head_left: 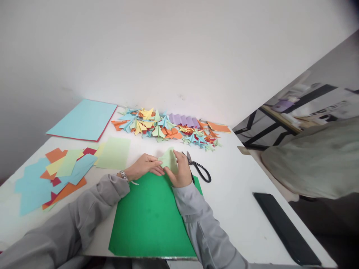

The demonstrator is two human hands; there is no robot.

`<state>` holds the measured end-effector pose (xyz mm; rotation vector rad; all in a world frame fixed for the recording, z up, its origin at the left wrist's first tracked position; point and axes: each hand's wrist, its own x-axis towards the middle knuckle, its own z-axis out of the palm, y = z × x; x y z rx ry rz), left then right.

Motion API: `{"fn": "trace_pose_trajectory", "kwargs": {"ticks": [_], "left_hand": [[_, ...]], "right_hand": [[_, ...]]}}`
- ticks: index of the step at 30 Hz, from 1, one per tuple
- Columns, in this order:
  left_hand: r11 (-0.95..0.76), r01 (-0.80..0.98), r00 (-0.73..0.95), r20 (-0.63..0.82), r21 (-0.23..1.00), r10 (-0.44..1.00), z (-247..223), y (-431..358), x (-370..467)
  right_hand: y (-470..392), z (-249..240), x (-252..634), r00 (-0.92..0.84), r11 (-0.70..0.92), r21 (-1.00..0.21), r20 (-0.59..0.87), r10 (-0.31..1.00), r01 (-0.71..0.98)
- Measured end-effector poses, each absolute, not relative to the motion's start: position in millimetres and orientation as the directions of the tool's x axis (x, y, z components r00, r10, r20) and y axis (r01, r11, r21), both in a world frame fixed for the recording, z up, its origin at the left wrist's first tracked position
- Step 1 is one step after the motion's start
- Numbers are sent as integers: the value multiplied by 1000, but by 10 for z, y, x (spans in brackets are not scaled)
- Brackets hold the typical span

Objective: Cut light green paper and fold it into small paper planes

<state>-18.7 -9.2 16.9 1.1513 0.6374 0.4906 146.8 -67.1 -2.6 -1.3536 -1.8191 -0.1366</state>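
Between my two hands is a small piece of pale green paper point(169, 158), held above the far end of a green mat point(153, 220). My left hand point(144, 165), with a metal watch at the wrist, pinches the paper's left edge between thumb and fingers. My right hand point(181, 170) grips its right side, thumb in front and fingers behind. Whether the paper has folds in it is hard to make out. Black-handled scissors point(202, 172) lie just right of my right hand, partly hidden by it.
Folded paper planes point(157, 125) in several colours crowd the wall side, with pleated purple paper point(183, 120) among them. Blue sheets point(84, 119) lie back left. Loose coloured scraps point(60, 173) and a pale green sheet point(113, 153) lie left. A black flat object point(284, 228) lies right.
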Motion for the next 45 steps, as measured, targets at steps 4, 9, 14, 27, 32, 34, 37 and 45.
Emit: {"fn": "trace_pose_trajectory", "kwargs": {"ticks": [4,9,14,27,32,34,37,45], "left_hand": [[336,-37,727,-205,941,656,151,-86,-187],[314,-51,713,-186,948,676,126,-80,-187],[316,-53,692,-194,947,695,126,-82,-183],[333,-67,686,-199,940,700,122,-88,-189],[341,-65,687,-206,938,697,131,-86,-183],[357,-64,692,-216,932,689,137,-81,-182],[364,-74,701,-211,928,681,140,-76,-184],[376,-81,700,-216,923,681,130,-79,-182]], "right_hand": [[-658,-42,1496,-38,393,-375,681,731,839],[-662,-47,1487,-8,356,-360,693,720,862],[-655,-86,1451,69,328,-476,643,763,816],[-686,-3,1457,-79,347,-252,697,712,903],[-677,-41,1423,-20,364,-326,720,694,872],[-673,-37,1412,-14,358,-334,713,701,872],[-681,-4,1403,-41,359,-303,711,702,883],[-729,80,1326,-69,379,-236,764,641,895]]}}
